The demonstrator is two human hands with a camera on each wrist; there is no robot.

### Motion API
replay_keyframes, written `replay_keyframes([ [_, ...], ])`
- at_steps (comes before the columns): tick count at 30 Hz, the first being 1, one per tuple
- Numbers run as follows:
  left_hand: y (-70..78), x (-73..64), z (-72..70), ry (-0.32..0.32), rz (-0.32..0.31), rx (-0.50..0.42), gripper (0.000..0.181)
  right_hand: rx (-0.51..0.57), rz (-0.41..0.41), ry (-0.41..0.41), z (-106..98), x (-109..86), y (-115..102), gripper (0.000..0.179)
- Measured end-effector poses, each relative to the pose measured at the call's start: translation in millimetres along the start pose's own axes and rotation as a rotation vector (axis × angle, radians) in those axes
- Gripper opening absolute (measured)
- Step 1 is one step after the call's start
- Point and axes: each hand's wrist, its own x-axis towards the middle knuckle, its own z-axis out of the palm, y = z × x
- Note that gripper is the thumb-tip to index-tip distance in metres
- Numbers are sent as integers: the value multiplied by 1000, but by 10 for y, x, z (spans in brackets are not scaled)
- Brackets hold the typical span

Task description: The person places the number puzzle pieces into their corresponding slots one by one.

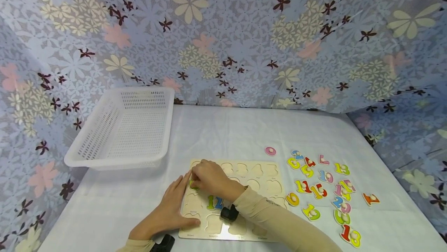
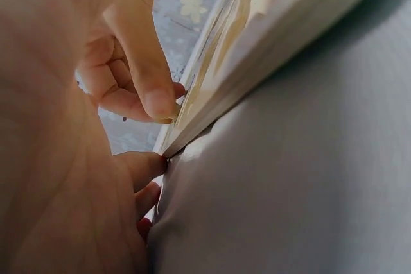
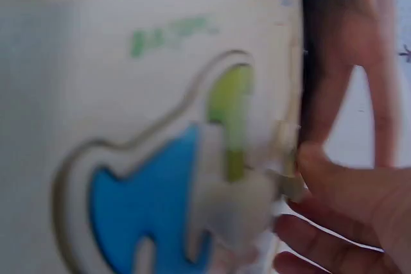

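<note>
A wooden number puzzle board (image 1: 220, 186) lies on the white table. The left hand (image 1: 171, 205) lies along its left edge, fingers extended, thumb spread over the lower left corner. Its fingertips (image 2: 151, 165) touch the board's side in the left wrist view. Over the upper left recesses, the right hand (image 1: 211, 176) pinches a green number piece (image 1: 194, 185), mostly covered by its curled fingers. That hand's thumb (image 3: 334, 174) shows in the blurred right wrist view. A green-and-blue 12 piece (image 1: 214, 202) sits in the board's middle, below the right wrist.
Several coloured number pieces (image 1: 307, 170) lie scattered right of the board, some overlapping. A pink 0 piece (image 1: 270, 151) sits apart behind it. A white perforated basket (image 1: 167, 135) stands at the back left. Flowered cloth (image 1: 223, 42) hangs behind the table.
</note>
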Motion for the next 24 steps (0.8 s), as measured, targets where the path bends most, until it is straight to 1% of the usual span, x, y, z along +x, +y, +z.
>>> replay_keyframes([
  [2, 11, 5, 6, -5, -7, 5, 131, -1, 4, -12, -43, -66, 29, 26],
  [4, 18, 6, 13, -10, -15, 14, 131, 7, 10, -37, -114, -172, 87, 41],
  [6, 28, 4, 16, -15, -28, 17, 131, 26, 26, -67, -200, -318, 177, 62],
  [8, 34, -1, 15, -12, -37, 20, 131, 40, 44, -80, -275, -487, 301, 78],
  [9, 37, -4, 16, -9, -39, 23, 131, 47, 61, -88, -314, -576, 369, 84],
  [11, 41, -12, 11, 1, -41, 25, 131, 56, 107, -80, -369, -753, 521, 91],
  [15, 35, -19, 10, 22, -34, 29, 132, 67, 243, -40, -451, -1092, 882, 91],
  [19, 26, -10, 22, 24, -33, 30, 131, 41, 403, -20, -532, -1433, 1298, 89],
  [22, 26, -2, 38, 25, -29, 32, 132, 2, 519, -2, -587, -1662, 1568, 82],
  [24, 29, 4, 48, 24, -25, 33, 132, -27, 575, 15, -611, -1789, 1702, 74],
])
